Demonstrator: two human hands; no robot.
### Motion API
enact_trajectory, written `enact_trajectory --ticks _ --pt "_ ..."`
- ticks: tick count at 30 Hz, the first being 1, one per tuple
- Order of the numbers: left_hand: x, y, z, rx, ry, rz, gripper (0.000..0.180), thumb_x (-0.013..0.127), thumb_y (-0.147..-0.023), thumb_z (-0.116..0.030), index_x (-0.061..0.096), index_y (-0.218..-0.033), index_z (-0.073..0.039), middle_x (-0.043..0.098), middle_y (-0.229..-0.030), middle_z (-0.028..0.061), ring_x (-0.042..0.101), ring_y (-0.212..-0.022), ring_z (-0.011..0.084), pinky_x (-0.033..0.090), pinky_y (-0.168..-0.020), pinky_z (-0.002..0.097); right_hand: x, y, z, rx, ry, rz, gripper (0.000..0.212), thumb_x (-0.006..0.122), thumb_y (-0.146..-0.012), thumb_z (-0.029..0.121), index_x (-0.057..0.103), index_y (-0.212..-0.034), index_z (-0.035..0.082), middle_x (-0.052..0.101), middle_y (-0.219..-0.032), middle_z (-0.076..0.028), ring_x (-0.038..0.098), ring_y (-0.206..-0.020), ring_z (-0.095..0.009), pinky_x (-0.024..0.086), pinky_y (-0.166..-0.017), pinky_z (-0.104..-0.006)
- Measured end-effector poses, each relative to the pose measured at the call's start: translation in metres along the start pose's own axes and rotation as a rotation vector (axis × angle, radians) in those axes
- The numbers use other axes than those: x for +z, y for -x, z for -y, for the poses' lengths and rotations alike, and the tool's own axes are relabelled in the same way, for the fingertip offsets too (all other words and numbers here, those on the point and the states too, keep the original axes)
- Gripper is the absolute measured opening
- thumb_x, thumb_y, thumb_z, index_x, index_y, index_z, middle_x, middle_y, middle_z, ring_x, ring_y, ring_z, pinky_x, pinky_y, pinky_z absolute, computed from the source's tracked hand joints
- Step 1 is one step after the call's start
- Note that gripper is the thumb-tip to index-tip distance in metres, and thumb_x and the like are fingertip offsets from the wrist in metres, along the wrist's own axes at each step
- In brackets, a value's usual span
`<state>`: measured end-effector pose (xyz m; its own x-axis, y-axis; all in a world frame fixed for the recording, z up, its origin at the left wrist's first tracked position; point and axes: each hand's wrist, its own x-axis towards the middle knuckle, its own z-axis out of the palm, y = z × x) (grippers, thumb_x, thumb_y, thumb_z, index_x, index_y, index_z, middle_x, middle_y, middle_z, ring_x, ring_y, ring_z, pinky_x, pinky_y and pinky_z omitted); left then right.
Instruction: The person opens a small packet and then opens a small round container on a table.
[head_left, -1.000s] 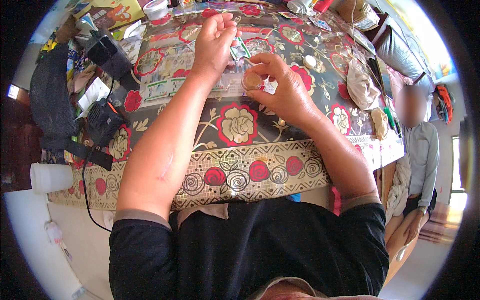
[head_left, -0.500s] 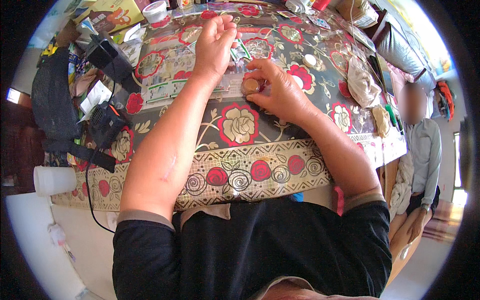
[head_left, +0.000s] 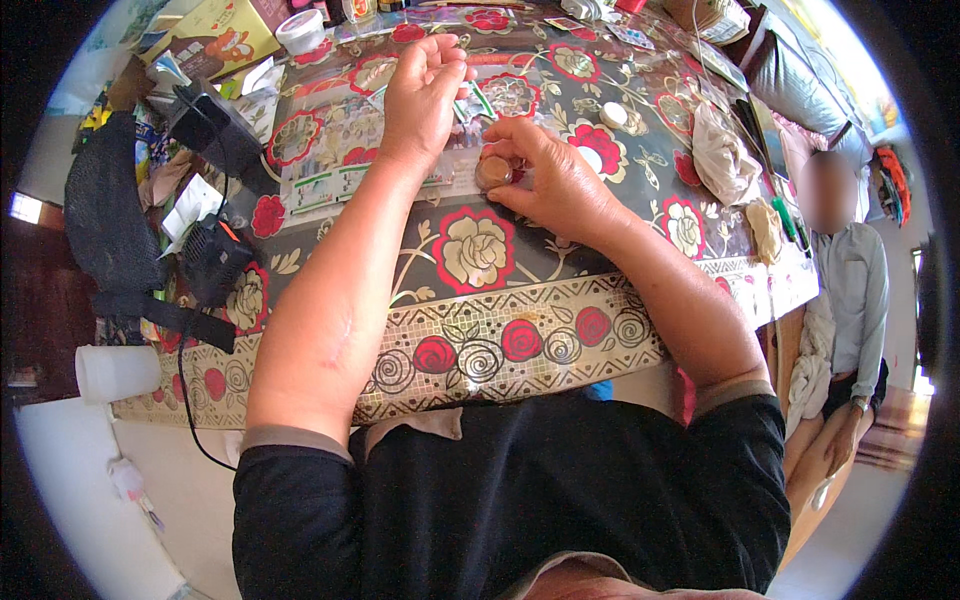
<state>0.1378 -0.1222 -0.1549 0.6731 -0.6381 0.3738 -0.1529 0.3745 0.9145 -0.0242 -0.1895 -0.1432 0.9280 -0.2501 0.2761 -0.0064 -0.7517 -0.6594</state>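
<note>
Right hand [head_left: 550, 180]: half-closed on small container [head_left: 493, 173], which moved left, hold kept.
Left hand [head_left: 418, 105]: was loosely curled; contents hidden.

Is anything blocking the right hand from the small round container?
Nothing visible: the small round container sits between thumb and forefinger of the right hand. A round white object lies farther off, rightward.
</note>
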Motion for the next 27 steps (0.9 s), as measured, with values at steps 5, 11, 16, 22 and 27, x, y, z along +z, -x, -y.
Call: enact_trajectory --ticks 5,11,16,22,27 --pt "-0.002 -0.001 -0.002 -0.066 0.039 0.092 0.027 0.05 -0.09 -0.017 0.049 -0.114 -0.005 0.056 -0.1 0.0038 0.057 -0.084 0.0125 0.044 -0.069 0.024 -0.011 -0.002 0.001 -0.095 -0.123 -0.181 0.052 0.07 -0.069 0.006 0.046 -0.114 0.005 0.061 -0.098 -0.015 0.061 -0.092 -0.026 0.049 -0.08 -0.0347" --pt "0.001 0.012 -0.016 -0.282 0.019 0.421 0.043 0.043 -0.092 -0.046 0.058 -0.1 -0.007 0.059 -0.081 0.0005 0.054 -0.069 0.0085 0.041 -0.06 0.0208 -0.03 -0.001 0.002 -0.158 -0.204 -0.322 0.071 0.072 -0.068 0.004 0.037 -0.13 0.008 0.062 -0.101 -0.01 0.06 -0.097 -0.021 0.046 -0.087 -0.0328" --pt "0.01 0.022 -0.029 -0.408 0.147 0.568 0.052 0.04 -0.091 -0.052 0.058 -0.093 -0.004 0.057 -0.07 0.0021 0.053 -0.06 0.0095 0.04 -0.055 0.0216 -0.042 0.003 -0.005 -0.209 -0.194 -0.326 0.076 0.071 -0.07 0.005 0.032 -0.134 0.01 0.064 -0.107 -0.01 0.058 -0.105 -0.021 0.042 -0.092 -0.0355" --pt "0.01 0.025 -0.029 -0.4 0.167 0.599 0.053 0.042 -0.09 -0.051 0.055 -0.107 -0.002 0.06 -0.08 0.0025 0.054 -0.064 0.0099 0.043 -0.056 0.022 -0.05 0.005 0.001 -0.24 -0.188 -0.283 0.084 0.07 -0.065 0.001 0.029 -0.137 0.011 0.064 -0.107 -0.009 0.056 -0.107 -0.022 0.039 -0.096 -0.0378" --pt "0.019 0.032 -0.035 -0.355 0.23 0.565 0.055 0.049 -0.087 -0.05 0.053 -0.111 -0.001 0.06 -0.088 0.0055 0.057 -0.069 0.0119 0.046 -0.058 0.0236 -0.048 0.007 -0.003 -0.276 -0.303 -0.313 0.087 0.072 -0.065 0.0 0.027 -0.138 0.011 0.062 -0.109 -0.009 0.055 -0.109 -0.022 0.038 -0.098 -0.0388"
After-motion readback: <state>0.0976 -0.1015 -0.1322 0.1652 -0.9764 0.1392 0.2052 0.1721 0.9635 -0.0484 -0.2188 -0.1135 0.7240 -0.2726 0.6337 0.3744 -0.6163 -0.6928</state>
